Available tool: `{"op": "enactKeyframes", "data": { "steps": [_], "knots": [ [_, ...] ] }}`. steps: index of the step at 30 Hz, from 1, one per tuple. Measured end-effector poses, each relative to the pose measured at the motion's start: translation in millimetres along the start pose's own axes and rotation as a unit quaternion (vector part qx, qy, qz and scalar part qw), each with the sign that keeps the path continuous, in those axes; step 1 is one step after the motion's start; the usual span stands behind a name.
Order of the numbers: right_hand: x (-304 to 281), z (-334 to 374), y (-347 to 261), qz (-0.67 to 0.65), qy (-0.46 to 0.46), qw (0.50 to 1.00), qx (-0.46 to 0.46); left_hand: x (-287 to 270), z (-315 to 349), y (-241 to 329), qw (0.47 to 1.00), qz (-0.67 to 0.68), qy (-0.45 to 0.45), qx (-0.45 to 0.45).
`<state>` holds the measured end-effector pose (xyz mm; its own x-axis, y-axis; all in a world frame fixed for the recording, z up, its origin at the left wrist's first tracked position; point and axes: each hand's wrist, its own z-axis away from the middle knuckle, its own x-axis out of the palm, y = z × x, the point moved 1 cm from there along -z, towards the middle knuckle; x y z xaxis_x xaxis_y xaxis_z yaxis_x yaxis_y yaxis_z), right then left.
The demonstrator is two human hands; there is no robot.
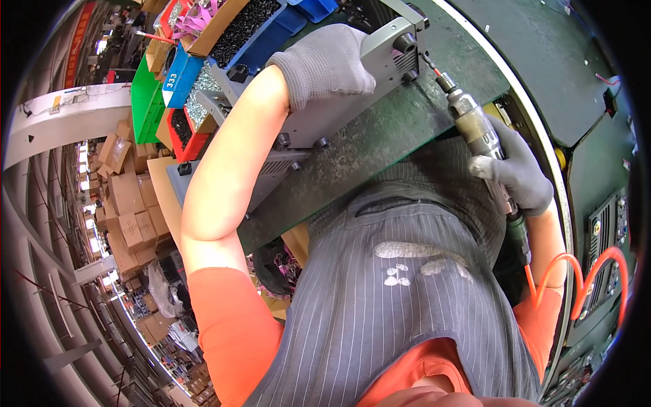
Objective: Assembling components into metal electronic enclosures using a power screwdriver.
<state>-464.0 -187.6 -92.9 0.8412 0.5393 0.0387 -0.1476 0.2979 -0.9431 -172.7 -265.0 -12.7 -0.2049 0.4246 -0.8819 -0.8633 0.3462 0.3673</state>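
Note:
A grey metal chassis (332,122) with round black feet stands tilted on the green work surface (366,142). My left hand (329,64), in a grey knit glove, is closed over its upper edge; the fingertips are partly hidden. In my gloved right hand (519,166) is a pneumatic screwdriver (475,125), with fingers wrapped round its body. Its bit (430,64) points up and left at the chassis's right end, close to a black foot (405,43). Whether the tip touches the metal I cannot tell.
Blue bins (281,30) with black screws sit beyond the chassis, beside a red bin (201,141) and a green bin (144,102). An orange coiled air hose (575,264) hangs from the screwdriver. At right runs a pale rail (525,91); cardboard boxes (129,197) are stacked at left.

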Motion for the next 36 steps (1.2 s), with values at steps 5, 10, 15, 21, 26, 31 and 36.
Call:
{"op": "enactKeyframes", "data": {
  "steps": [5, 10, 15, 21, 26, 31, 36],
  "knots": [
    [3, -1, -1, 0.043, 0.014, 0.999, -0.029, -3, 0, -2, 1.0, 0.008, -0.02, 0.01],
    [4, 5, -2, 0.049, 0.019, 0.998, -0.028, -7, 10, 21, 0.999, -0.002, 0.038, -0.017],
    [11, 36, 21, 0.0, 0.013, 1.0, -0.018, 28, 76, 54, 0.951, 0.197, 0.237, -0.006],
    [22, 50, 66, -0.042, -0.008, 0.996, 0.079, 147, 70, 14, 0.408, 0.898, -0.05, -0.154],
    [30, 51, 69, -0.046, 0.013, 0.996, 0.082, 183, 58, 1, 0.338, 0.939, -0.051, -0.035],
    [36, 56, 46, -0.041, -0.032, 0.998, 0.046, 174, 55, 12, 0.404, 0.907, 0.053, -0.104],
    [47, 58, 30, -0.046, -0.082, 0.995, 0.042, 167, 62, 14, 0.412, 0.905, 0.056, -0.094]
  ]
}}
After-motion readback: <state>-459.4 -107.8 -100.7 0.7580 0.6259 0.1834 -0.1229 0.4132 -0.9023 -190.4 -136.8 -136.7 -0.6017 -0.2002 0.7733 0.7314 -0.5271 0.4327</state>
